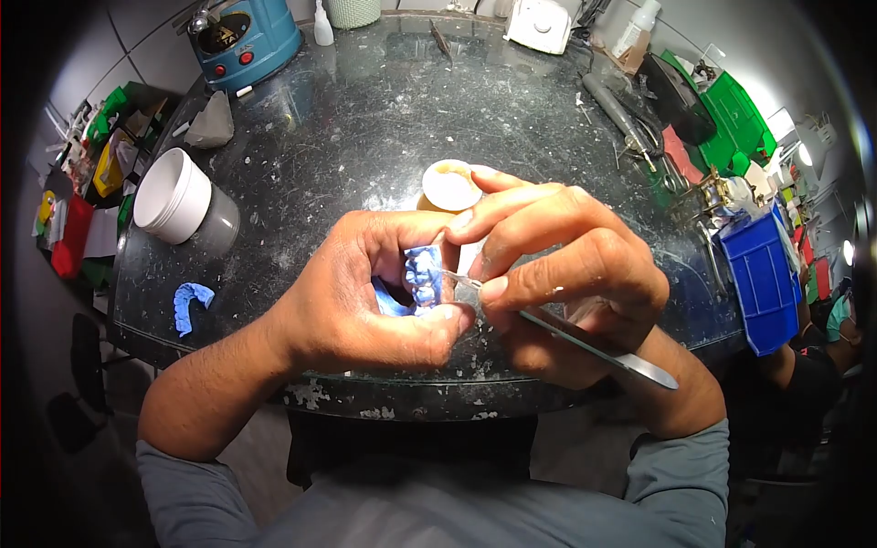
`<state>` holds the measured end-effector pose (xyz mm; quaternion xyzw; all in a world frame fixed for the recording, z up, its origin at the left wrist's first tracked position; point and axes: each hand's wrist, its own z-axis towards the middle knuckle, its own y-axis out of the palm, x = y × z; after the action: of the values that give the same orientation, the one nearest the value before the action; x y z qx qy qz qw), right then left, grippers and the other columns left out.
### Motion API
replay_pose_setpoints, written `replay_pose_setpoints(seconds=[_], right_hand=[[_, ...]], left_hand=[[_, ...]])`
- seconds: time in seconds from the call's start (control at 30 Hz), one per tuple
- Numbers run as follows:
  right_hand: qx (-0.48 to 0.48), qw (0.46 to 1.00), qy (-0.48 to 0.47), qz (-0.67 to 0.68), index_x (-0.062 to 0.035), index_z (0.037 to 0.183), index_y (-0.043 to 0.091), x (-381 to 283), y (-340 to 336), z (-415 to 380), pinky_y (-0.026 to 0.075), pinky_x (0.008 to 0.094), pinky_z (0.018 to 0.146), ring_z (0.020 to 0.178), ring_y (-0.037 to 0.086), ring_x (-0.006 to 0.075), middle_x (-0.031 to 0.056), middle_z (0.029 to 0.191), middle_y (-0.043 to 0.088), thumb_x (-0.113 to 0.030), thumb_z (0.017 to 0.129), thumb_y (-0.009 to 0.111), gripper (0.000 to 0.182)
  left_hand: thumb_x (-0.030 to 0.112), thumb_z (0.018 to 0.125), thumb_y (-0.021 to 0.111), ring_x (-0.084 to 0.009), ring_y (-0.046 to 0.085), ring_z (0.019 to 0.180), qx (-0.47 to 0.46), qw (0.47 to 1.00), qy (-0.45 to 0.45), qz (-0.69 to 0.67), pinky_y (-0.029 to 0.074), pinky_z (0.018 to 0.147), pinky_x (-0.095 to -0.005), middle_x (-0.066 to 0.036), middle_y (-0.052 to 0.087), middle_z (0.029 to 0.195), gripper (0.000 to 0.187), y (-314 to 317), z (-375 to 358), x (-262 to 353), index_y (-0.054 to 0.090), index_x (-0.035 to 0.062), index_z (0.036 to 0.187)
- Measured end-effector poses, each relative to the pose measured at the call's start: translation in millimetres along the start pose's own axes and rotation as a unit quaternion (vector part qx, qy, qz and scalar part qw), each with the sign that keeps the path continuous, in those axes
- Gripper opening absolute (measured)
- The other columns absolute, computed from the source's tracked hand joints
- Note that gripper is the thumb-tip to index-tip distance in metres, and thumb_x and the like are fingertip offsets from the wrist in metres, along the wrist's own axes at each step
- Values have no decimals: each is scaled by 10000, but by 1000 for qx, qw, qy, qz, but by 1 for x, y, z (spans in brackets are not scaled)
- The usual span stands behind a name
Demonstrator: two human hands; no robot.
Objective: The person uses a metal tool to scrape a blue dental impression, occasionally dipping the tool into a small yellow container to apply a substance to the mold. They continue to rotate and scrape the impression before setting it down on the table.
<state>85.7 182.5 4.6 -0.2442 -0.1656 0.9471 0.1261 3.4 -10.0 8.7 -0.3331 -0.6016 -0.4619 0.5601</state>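
A blue dental model (pixel 423 274) with raised teeth sits between the thumb and fingers of my left hand (pixel 365 292). My right hand (pixel 575 283) pinches a thin metal instrument (pixel 603 349); its fine tip meets the model's right side, and its broad flat end points down to the right. Whether the tip touches the teeth is too small to tell. Just beyond my hands stands a small round container (pixel 451 186) with pale contents, near my right index finger. A blue arch-shaped piece (pixel 191 307) lies apart on the dark table at the left.
On the scratched dark table (pixel 320 137) stand a white jar (pixel 172 196) at left and a blue device (pixel 245 44) at back left. A grey handpiece (pixel 617 110), green case (pixel 740 119) and blue bin (pixel 760 283) are at right. Part of another person (pixel 818 370) shows at far right.
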Motion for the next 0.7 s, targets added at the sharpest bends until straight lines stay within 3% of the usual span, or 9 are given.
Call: replay_pose_setpoints(seconds=[0.43,0.53,0.7], right_hand=[[-4,1000,12,17,-51,916,619,0,-2,0,437,591,1006,924,681,295,123,923,636,42,758,672,190],[-38,999,7,31,-51,923,623,1,-7,1,427,589,1015,937,677,295,119,920,630,4,765,662,172],[6,1000,30,3,-47,955,631,1,-5,-3,438,559,1020,916,665,266,123,942,622,5,769,694,203]], left_hand=[[38,789,680,-13,509,700,-7,999,3,33,404,611,-195,48,586,786,160,-2,0,-4,610,29,933],[53,799,675,-19,509,695,0,1000,28,-13,402,609,-195,48,580,778,128,0,3,-4,582,44,886],[62,812,668,-18,484,668,3,1000,7,3,382,594,-200,49,548,747,175,-2,2,-1,496,82,790]])
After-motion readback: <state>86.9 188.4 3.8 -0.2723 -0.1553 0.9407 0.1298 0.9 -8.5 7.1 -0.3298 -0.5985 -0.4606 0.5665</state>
